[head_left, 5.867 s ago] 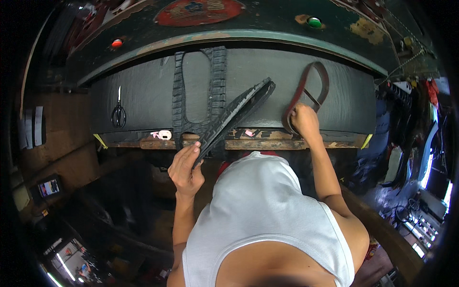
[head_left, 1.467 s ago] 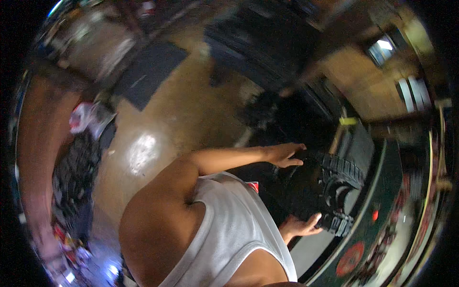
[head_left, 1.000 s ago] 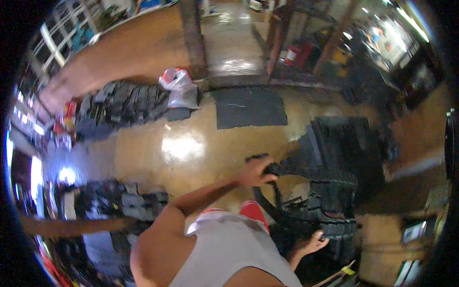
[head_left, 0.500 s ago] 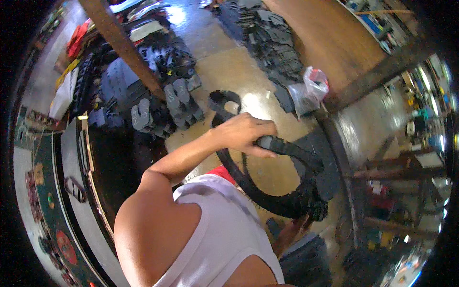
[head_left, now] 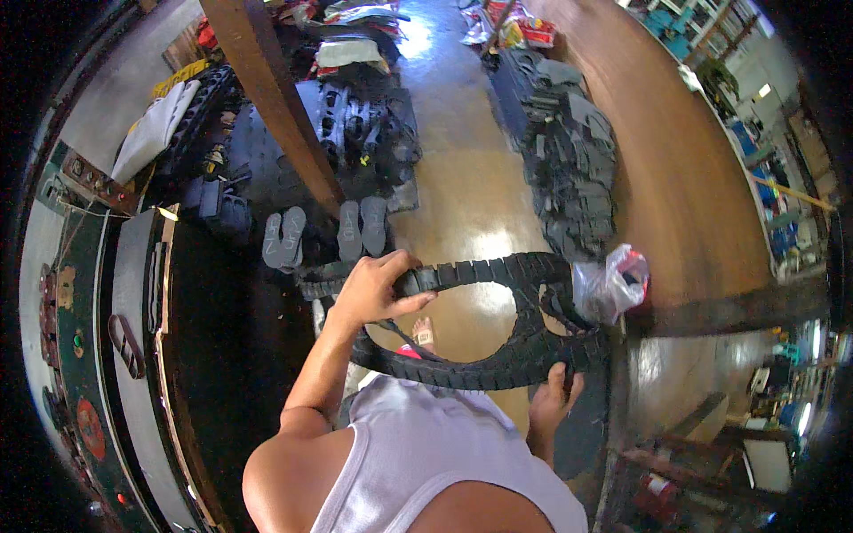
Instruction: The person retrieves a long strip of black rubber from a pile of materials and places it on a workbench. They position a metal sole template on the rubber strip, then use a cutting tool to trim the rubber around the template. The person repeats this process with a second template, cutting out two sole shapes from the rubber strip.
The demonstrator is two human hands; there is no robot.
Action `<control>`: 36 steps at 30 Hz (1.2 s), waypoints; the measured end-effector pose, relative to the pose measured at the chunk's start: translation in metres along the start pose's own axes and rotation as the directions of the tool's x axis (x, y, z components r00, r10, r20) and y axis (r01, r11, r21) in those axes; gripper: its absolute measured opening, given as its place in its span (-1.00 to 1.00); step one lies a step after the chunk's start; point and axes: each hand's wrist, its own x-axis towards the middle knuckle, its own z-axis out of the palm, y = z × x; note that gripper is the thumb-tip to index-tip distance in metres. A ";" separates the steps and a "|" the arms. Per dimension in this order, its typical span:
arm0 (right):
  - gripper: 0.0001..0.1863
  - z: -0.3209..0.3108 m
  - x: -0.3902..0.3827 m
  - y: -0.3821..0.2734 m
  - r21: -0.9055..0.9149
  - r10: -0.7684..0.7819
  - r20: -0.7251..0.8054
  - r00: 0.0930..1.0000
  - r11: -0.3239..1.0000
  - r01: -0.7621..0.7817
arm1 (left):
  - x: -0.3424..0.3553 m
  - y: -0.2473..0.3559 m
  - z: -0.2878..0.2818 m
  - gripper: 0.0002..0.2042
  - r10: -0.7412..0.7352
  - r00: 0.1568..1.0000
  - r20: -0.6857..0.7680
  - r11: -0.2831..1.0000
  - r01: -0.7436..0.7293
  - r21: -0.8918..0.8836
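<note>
A black rubber strip frame (head_left: 444, 371) with a blocky tread edge and large oval openings stretches in front of my body. My left hand (head_left: 378, 289) is closed around its upper rim at the left, thumb lying over the rubber. Lower down, at the right end, my right hand (head_left: 553, 401) grips the near edge with the thumb on top; some of its fingers are hidden beneath. Through the openings show the shiny floor (head_left: 493, 324) and a sandalled foot (head_left: 424, 333).
Grey sole-shaped pieces (head_left: 360, 226) lie ahead on the left, beside a wooden post (head_left: 275, 102). Piles of dark rubber offcuts (head_left: 569, 151) line the right side near a clear plastic bag (head_left: 613, 284). A machine with a dark green panel (head_left: 84, 355) stands at the far left.
The rubber frame has been lifted and spread from a twisted, drooping loop to a wide, flatter shape. My left hand has moved left, and my right hand now shows plainly at its edge.
</note>
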 end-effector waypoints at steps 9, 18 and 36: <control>-0.54 0.156 0.175 -0.079 0.459 -0.038 0.192 0.981 0.887 -0.055 | 0.095 -0.073 -0.020 -0.50 -0.086 0.978 -0.190 0.993 0.099 0.061; -0.51 0.332 0.391 -0.086 0.596 -0.232 0.468 0.853 0.796 -0.110 | 0.249 -0.180 0.008 -0.50 -0.308 0.879 -0.364 0.935 0.351 0.055; -0.44 0.877 0.636 -0.313 0.631 -0.612 0.774 0.165 0.769 -0.106 | 0.512 -0.425 -0.159 -0.57 -0.066 0.489 -0.870 0.814 0.531 0.236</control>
